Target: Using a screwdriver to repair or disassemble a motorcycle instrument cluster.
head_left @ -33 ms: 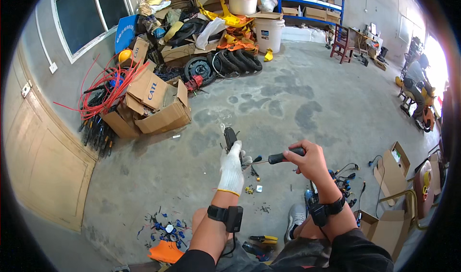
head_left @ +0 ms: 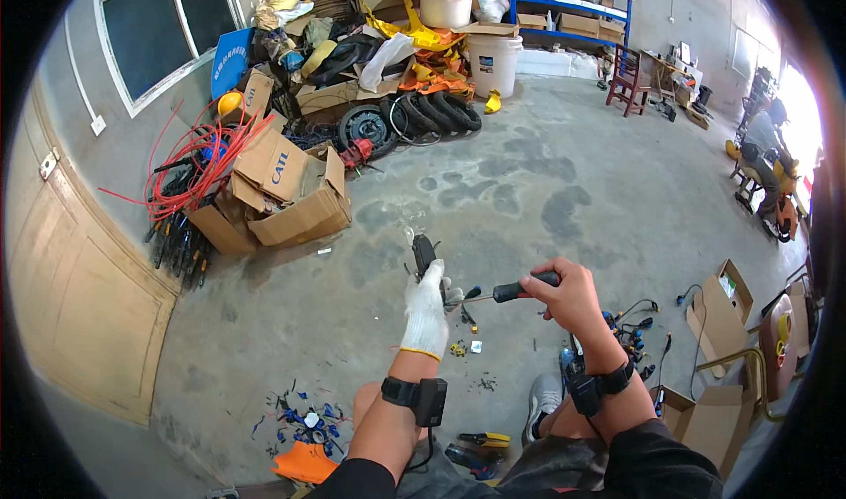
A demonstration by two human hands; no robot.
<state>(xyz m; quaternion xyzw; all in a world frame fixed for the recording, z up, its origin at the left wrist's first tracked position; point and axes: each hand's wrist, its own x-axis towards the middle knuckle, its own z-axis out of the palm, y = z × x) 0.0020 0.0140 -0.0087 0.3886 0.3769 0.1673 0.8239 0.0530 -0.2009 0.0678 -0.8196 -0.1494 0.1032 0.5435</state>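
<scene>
My left hand [head_left: 426,309], in a white knitted glove, is closed around a dark, elongated part [head_left: 424,250] whose kind I cannot make out. Its upper end sticks out past the glove. In my bare right hand [head_left: 567,292] is a screwdriver [head_left: 522,288] with a black handle, held nearly level. The shaft points left and reaches the gloved fingers; where its tip sits on the dark part is hidden. Both wrists carry black strapped-on devices. On the floor beyond my knees lie small yellow pieces [head_left: 458,348] and a white square [head_left: 476,346].
Blue connector scraps [head_left: 310,428] and an orange piece [head_left: 304,462] lie at lower left, yellow-handled pliers [head_left: 484,439] between my feet. Cables [head_left: 630,323] and open cartons [head_left: 718,318] stand right. Farther off are a cardboard box [head_left: 304,208], tyres [head_left: 432,114] and a seated person [head_left: 762,151].
</scene>
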